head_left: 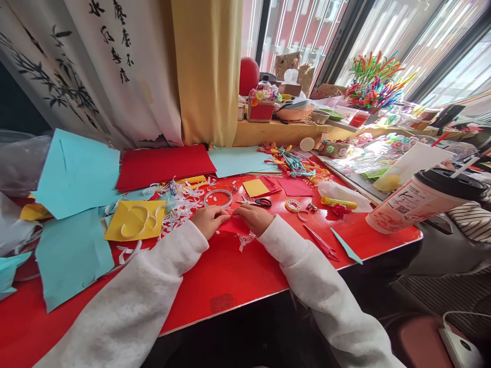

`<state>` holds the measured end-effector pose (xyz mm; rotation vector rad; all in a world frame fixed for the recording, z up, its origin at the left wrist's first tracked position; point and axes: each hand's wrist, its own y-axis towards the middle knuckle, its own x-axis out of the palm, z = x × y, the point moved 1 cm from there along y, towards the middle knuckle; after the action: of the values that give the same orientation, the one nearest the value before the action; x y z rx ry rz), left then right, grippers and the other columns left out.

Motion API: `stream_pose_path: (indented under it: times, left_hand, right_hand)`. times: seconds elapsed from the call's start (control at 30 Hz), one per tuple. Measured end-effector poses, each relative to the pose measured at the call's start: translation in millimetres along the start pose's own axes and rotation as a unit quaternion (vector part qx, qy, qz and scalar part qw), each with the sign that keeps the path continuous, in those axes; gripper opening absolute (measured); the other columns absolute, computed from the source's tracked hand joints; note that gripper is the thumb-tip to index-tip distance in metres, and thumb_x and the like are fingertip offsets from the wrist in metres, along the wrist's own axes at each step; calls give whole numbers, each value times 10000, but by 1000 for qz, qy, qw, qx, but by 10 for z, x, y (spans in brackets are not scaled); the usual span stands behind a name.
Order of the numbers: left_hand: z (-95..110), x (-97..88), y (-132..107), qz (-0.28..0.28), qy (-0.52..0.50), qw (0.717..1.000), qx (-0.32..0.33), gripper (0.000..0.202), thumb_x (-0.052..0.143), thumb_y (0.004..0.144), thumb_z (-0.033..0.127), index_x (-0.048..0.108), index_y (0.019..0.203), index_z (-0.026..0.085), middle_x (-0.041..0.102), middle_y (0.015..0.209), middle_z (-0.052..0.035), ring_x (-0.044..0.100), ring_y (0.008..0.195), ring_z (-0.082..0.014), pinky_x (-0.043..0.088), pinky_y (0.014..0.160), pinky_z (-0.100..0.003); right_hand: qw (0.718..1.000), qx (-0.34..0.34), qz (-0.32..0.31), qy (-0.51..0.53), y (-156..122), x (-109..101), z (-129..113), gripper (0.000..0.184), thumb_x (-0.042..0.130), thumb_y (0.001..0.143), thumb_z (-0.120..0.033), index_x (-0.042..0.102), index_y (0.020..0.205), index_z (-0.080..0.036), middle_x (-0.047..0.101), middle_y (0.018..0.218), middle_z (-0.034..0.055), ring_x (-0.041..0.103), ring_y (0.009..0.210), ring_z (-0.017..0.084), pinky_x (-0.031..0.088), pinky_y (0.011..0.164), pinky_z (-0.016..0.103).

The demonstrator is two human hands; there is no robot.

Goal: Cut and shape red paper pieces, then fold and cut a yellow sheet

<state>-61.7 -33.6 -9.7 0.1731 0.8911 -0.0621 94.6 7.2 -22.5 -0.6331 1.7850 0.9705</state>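
Note:
My left hand and my right hand meet over the middle of the red table. Both pinch the upper edge of a small piece of red paper, fingertips almost together. White paper shreds lie just below it. Beyond my right hand is a pair of scissors with black handles. A roll of tape lies flat beyond my left hand. Yellow and red paper squares rest farther back. To the left, a yellow sheet carries curled white strips.
Light-blue sheets and white shreds cover the left side; dark red sheets lie at the back. A glue stick and a large paper cup with black lid stand or lie at right. Crafts fill the windowsill.

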Motion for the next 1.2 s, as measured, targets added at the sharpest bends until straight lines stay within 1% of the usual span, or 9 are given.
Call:
stream_pose_path:
  times: [0.13, 0.27, 0.37, 0.47, 0.67, 0.77, 0.9, 1.07, 1.2]
  left_hand:
    - [1, 33, -8, 39, 32, 998, 43, 195, 466, 744, 262, 626, 798, 165, 625, 819, -34, 550, 774, -154, 398, 718, -261]
    - [-35, 53, 3, 47, 38, 996, 60, 223, 487, 746, 301, 640, 863, 187, 632, 824, -31, 564, 775, -154, 417, 729, -264]
    - [-46, 48, 8, 59, 49, 994, 79, 226, 471, 763, 304, 648, 841, 189, 634, 786, -29, 569, 744, -144, 423, 717, -257]
    - [-45, 43, 5, 68, 65, 991, 93, 203, 479, 762, 264, 647, 817, 164, 625, 752, -37, 564, 715, -139, 424, 691, -250]
    - [-40, 47, -2, 82, 49, 987, 126, 168, 503, 747, 243, 628, 803, 146, 610, 766, -41, 548, 725, -133, 419, 683, -241]
    - [-48, 54, 5, 74, 34, 990, 118, 176, 522, 731, 262, 625, 823, 153, 607, 765, -31, 542, 696, -125, 419, 655, -236]
    - [-61, 55, 17, 51, 25, 995, 86, 200, 491, 752, 298, 634, 811, 172, 614, 748, -21, 548, 687, -128, 418, 654, -243]
    - [-46, 47, 11, 74, 44, 990, 108, 172, 480, 756, 241, 625, 790, 156, 611, 768, -37, 550, 730, -138, 415, 689, -250]
    - [-46, 60, 13, 46, 52, 993, 91, 177, 487, 749, 255, 626, 803, 160, 622, 797, -38, 553, 762, -151, 415, 703, -262]
  right_hand:
    - [1000, 14, 6, 7, -2, 26, 30, 187, 398, 825, -184, 569, 883, -136, 591, 833, 73, 547, 714, 122, 399, 625, 214]
    - [999, 28, 41, -12, -23, 5, 30, 177, 412, 821, -210, 576, 861, -161, 596, 823, 56, 553, 708, 119, 385, 605, 206]
    - [997, 38, 58, -29, -32, 1, 35, 184, 403, 825, -221, 577, 853, -167, 601, 815, 48, 557, 696, 119, 376, 590, 206]
    - [998, 27, 53, -18, -31, 11, 38, 179, 406, 826, -227, 574, 858, -173, 599, 833, 41, 558, 715, 112, 370, 595, 197]
    - [996, 40, 77, -8, -38, -12, 18, 143, 437, 813, -254, 561, 835, -187, 599, 823, 10, 551, 694, 98, 354, 586, 189]
    - [997, 42, 68, -20, -37, -34, 5, 108, 465, 795, -236, 555, 809, -178, 595, 816, 11, 540, 670, 98, 345, 574, 192]
    - [997, 38, 54, -39, -29, -50, -6, 128, 457, 801, -237, 559, 831, -166, 593, 829, 30, 538, 689, 110, 345, 601, 206]
    - [998, 13, 41, -45, -34, -28, -6, 185, 423, 823, -258, 566, 912, -180, 603, 856, 39, 548, 740, 121, 341, 657, 228]
    - [998, 13, 38, -56, -36, -15, 10, 166, 433, 816, -229, 588, 840, -176, 616, 820, 31, 555, 757, 126, 329, 659, 236]
